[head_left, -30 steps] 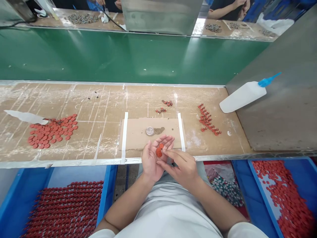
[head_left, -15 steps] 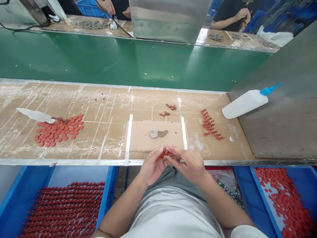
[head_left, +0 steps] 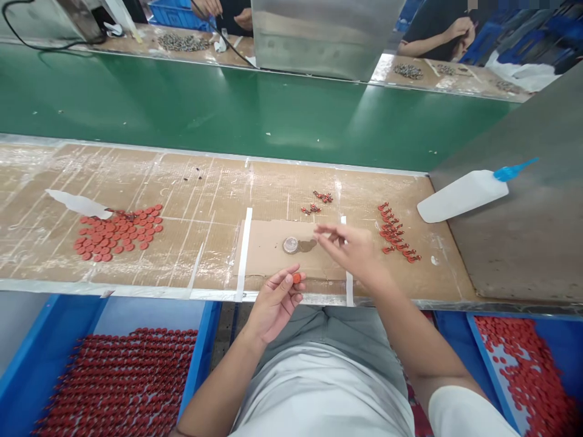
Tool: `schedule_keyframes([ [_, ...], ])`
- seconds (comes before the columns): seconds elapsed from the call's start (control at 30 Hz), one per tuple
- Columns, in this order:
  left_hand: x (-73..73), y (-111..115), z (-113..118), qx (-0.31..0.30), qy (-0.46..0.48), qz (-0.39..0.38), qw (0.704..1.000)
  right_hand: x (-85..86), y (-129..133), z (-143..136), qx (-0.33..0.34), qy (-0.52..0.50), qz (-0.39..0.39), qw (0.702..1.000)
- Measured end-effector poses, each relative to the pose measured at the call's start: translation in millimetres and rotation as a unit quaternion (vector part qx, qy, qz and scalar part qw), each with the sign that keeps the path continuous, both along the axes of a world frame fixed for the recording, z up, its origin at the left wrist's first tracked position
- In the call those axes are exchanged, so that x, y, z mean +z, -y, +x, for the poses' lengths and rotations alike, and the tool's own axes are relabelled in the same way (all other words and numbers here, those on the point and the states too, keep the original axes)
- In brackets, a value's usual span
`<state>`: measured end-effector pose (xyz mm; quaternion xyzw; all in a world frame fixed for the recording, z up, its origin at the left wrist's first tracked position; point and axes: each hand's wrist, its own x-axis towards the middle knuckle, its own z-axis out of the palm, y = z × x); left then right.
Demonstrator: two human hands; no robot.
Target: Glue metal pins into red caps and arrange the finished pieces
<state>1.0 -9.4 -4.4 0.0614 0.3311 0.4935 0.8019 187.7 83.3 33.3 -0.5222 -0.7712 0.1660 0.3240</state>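
Observation:
Between the thumb and fingers of my left hand (head_left: 277, 300) is a small red disc (head_left: 297, 278), held above the table's front edge. My right hand (head_left: 348, 249) reaches over the right part of a taped cardboard pad (head_left: 266, 258), fingers stretched forward and apart, with nothing visible in them. Left of its fingertips, a small round shiny dish (head_left: 290, 245) sits on the pad beside a wet brown stain (head_left: 306, 244). Beyond the pad lie two little clusters of red-and-dark metal pieces (head_left: 323, 197). More red pieces with metal ends (head_left: 392, 230) lie in rows to the right.
Many loose red discs (head_left: 109, 237) lie at left beside a white pointed object (head_left: 77, 203). A white bottle with a blue nozzle (head_left: 462, 195) leans against a metal panel (head_left: 514, 230). Blue bins (head_left: 207, 340) holding red parts stand below. Across the green strip (head_left: 204, 103), co-workers' hands show.
My hands have parted. The right one moved forward and up over the pad, while the left stayed near the edge with the red disc. The view shifted slightly.

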Motion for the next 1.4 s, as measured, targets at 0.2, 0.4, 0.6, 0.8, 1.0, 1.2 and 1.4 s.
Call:
schedule_keyframes([
  [0.2,-3.2,4,-6,0.019,0.004,-0.031,0.999,-31.9,-74,-15,0.001,0.182,0.018,0.983],
  [0.4,-1.3,8,-14,-0.001,0.005,-0.02,1.0,-42.8,-95,-21,0.027,0.255,-0.036,0.966],
  [0.6,0.5,9,-17,-0.033,-0.01,0.005,0.999,-43.6,-108,-20,0.056,0.265,-0.071,0.96],
  [0.8,-1.1,9,-17,-0.009,-0.014,0.017,1.0,-35.6,-108,-17,0.069,0.179,-0.057,0.98],
  [1.0,-4.6,9,-19,0.007,-0.002,0.016,1.0,-34.9,-75,-10,-0.015,-0.226,-0.115,0.967],
  [1.2,-4.5,6,-18,0.005,-0.001,0.019,1.0,-28.9,-24,-16,-0.086,-0.415,-0.193,0.885],
  [1.4,-7.8,5,-19,0.019,0.0,0.02,1.0,-32.3,3,-44,-0.091,-0.387,-0.129,0.909],
])
